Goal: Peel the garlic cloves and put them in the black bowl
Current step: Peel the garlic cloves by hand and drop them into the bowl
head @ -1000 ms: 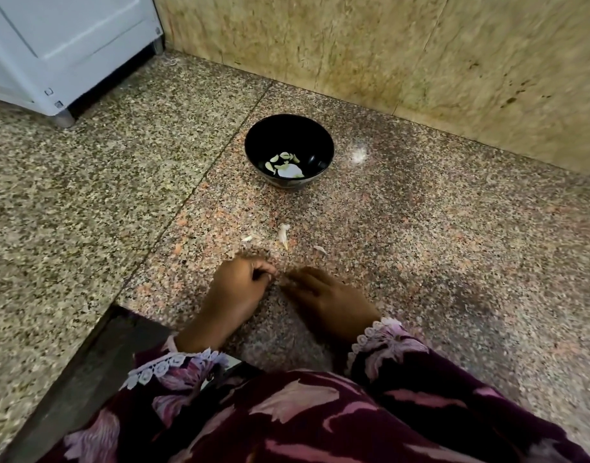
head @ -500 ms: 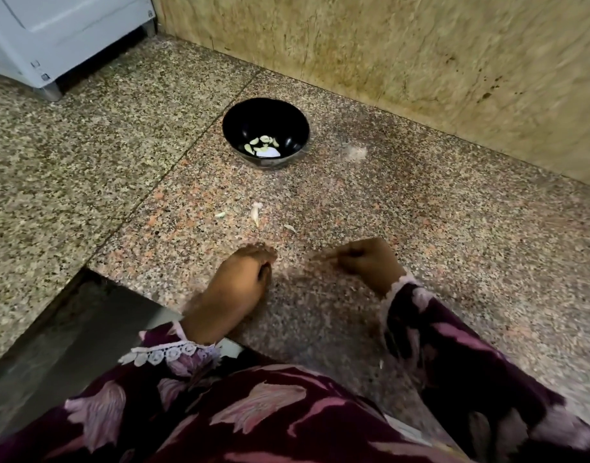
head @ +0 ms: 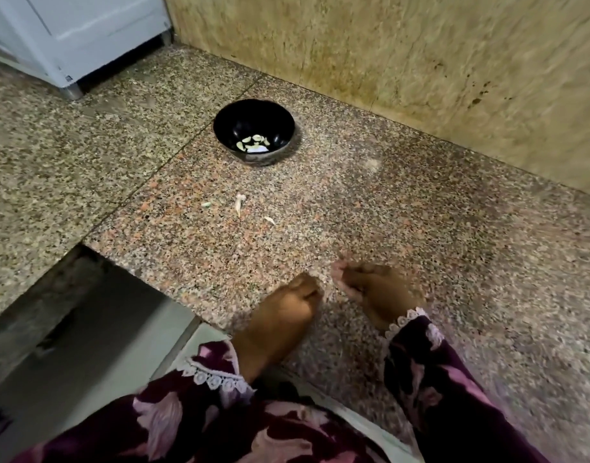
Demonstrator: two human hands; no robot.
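**Blurred hands over the granite counter**

Motion blur hides whatever the curled left hand (head: 287, 305) and curled right hand (head: 370, 289) may pinch; their grip cannot be told. Farther back, the round glossy black bowl (head: 253, 110) holds several pale peeled garlic cloves (head: 255, 142). Papery skin scraps (head: 238, 203) lie between.

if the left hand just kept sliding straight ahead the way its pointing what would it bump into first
Probably the small garlic skin scraps lying on the granite counter ahead of the left hand, then the black bowl behind them. The hand is blurred, so its exact heading is uncertain.
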